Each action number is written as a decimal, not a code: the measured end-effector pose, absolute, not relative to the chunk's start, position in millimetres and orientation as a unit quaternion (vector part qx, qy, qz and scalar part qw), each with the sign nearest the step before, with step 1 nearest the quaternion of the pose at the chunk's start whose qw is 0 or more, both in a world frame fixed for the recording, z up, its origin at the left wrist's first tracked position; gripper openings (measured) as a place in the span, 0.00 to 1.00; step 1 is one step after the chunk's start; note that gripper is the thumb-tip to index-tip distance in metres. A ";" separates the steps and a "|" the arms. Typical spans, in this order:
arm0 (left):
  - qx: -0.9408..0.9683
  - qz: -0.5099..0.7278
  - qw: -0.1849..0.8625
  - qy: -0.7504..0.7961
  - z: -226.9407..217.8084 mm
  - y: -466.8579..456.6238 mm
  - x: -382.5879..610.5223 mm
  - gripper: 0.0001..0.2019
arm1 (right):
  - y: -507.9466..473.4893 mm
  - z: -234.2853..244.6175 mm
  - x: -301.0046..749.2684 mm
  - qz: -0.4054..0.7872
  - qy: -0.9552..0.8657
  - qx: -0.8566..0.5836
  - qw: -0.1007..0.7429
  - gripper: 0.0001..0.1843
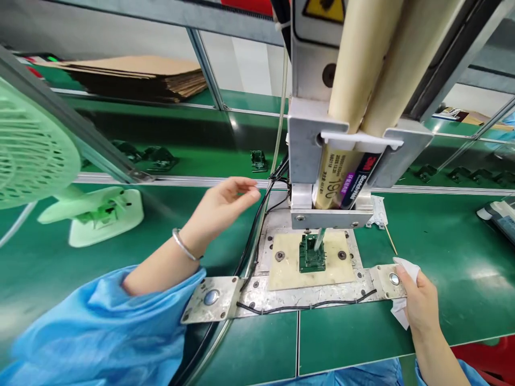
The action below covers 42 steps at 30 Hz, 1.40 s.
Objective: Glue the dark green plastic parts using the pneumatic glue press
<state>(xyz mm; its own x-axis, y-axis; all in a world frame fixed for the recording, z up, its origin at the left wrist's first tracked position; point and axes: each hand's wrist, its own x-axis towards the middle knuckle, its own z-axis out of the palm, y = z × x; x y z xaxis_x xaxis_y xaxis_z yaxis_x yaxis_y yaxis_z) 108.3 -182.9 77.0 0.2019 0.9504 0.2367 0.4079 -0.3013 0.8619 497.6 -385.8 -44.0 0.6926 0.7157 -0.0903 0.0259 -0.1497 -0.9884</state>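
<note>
My left hand [225, 209] is raised left of the glue dispenser, empty, with thumb and fingers slightly apart. It is nearest the black cables [257, 225] and a small green circuit board [258, 161] on the line behind. My right hand [422, 300] is closed on a white tissue [405, 271], its thumb beside the right metal button [394, 279]. Between the hands, another green circuit board [311, 262] sits in the cream fixture plate [281, 276]. The dispenser's nozzle [319, 239] points down at this board. My left sleeve is beside the left button [211, 297].
The dispenser [314, 145], holding two adhesive tubes [348, 177], towers over the fixture. A green fan [107, 214] stands at the left. A white part with a wooden stick [390, 239] lies to the right. More boards [159, 158] and stacked cardboard [137, 75] are behind.
</note>
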 end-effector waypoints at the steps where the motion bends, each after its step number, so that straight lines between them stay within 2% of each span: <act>1: 0.721 0.370 0.367 0.457 84.0 -194.9 116.7 0.28 | -386.4 -45.0 497.9 0.286 -0.265 -0.704 0.593 0.30; 4: 0.784 0.250 0.422 0.381 91.3 -227.8 140.3 0.34 | -387.3 -47.6 498.8 0.277 -0.270 -0.712 0.586 0.30; 8: 0.815 0.146 0.433 0.356 78.9 -250.1 162.2 0.37 | -387.3 -48.0 499.2 0.273 -0.277 -0.714 0.582 0.30; 12: 0.771 0.173 0.475 0.387 70.7 -255.2 175.2 0.28 | -388.1 -46.0 497.6 0.283 -0.270 -0.713 0.582 0.30; 16: 0.705 0.212 0.573 0.360 80.4 -263.0 181.3 0.22 | -388.1 -41.8 494.8 0.287 -0.270 -0.708 0.586 0.30; 22: 0.592 0.147 0.684 0.400 92.2 -284.1 179.2 0.16 | -380.6 -34.3 492.1 0.268 -0.274 -0.717 0.582 0.33; 24: 0.557 0.134 0.713 0.404 93.0 -295.6 177.4 0.15 | -384.4 -30.5 488.7 0.205 -0.282 -0.745 0.569 0.32; 26: 0.538 0.128 0.732 0.398 94.5 -310.1 175.8 0.15 | -396.5 -21.8 480.5 0.060 -0.310 -0.772 0.552 0.26; 28: 0.563 0.140 0.718 0.385 97.4 -326.0 174.6 0.16 | -414.5 -4.7 466.3 -0.059 -0.404 -0.737 0.538 0.17; 30: 0.624 0.173 0.670 0.364 101.3 -340.8 173.9 0.17 | -431.6 20.8 447.3 -0.037 -0.574 -0.626 0.527 0.11; 32: 0.678 0.207 0.621 0.336 104.4 -352.6 173.8 0.17 | -441.0 49.6 427.1 0.056 -0.733 -0.491 0.467 0.14; 34: 0.705 0.229 0.593 0.314 105.9 -361.5 174.0 0.21 | -441.7 73.8 409.9 0.103 -0.806 -0.416 0.409 0.18; 36: 0.720 0.254 0.573 0.299 105.5 -368.9 174.4 0.26 | -438.4 88.5 397.5 0.132 -0.840 -0.393 0.351 0.19; 38: 0.737 0.277 0.544 0.290 103.8 -376.0 174.5 0.25 | -436.8 94.4 389.1 0.147 -0.860 -0.385 0.301 0.19; 40: 0.751 0.307 0.515 0.275 100.7 -382.8 173.7 0.25 | -439.3 95.2 383.4 0.145 -0.876 -0.367 0.278 0.21; 42: 0.759 0.340 0.493 0.257 96.0 -388.5 171.7 0.30 | -446.2 93.1 380.5 0.124 -0.888 -0.348 0.275 0.20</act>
<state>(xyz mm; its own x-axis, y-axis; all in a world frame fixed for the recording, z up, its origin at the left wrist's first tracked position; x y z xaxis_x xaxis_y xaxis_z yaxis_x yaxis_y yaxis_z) 171.7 -388.5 96.0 0.6370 0.7246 0.2631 0.0537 -0.3822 0.9225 380.5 -446.2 93.1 -0.6064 0.6865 0.4012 0.5499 0.7265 -0.4120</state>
